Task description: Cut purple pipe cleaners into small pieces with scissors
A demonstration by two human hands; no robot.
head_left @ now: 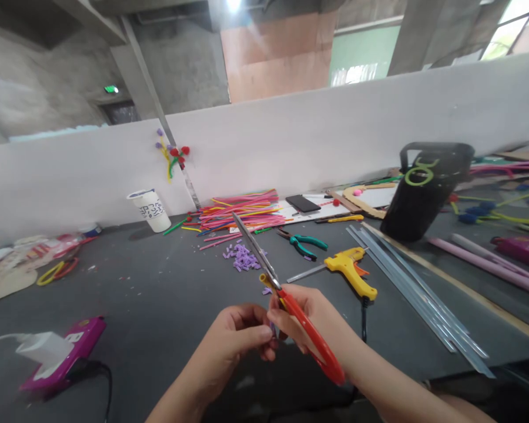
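Note:
My right hand point(311, 320) is closed round red-handled scissors point(306, 332), whose blades point up and away to the left. A yellow piece point(264, 280) shows beside the scissors' pivot. My left hand point(242, 335) is closed, thumb and fingertips pinching a small purple piece point(273, 330). The two hands nearly meet at the fingertips, above the dark table point(158, 305). Beyond them lies a pile of small purple pieces point(242, 257), with a few more near the scissors.
Behind the pile lie coloured pipe cleaners point(238, 211) and teal pliers point(306, 242). A yellow glue gun point(352, 273), clear sticks point(418, 294) and a black bottle point(425, 194) stand or lie to the right. A white cup point(151, 211) and purple power strip point(68, 355) are at left.

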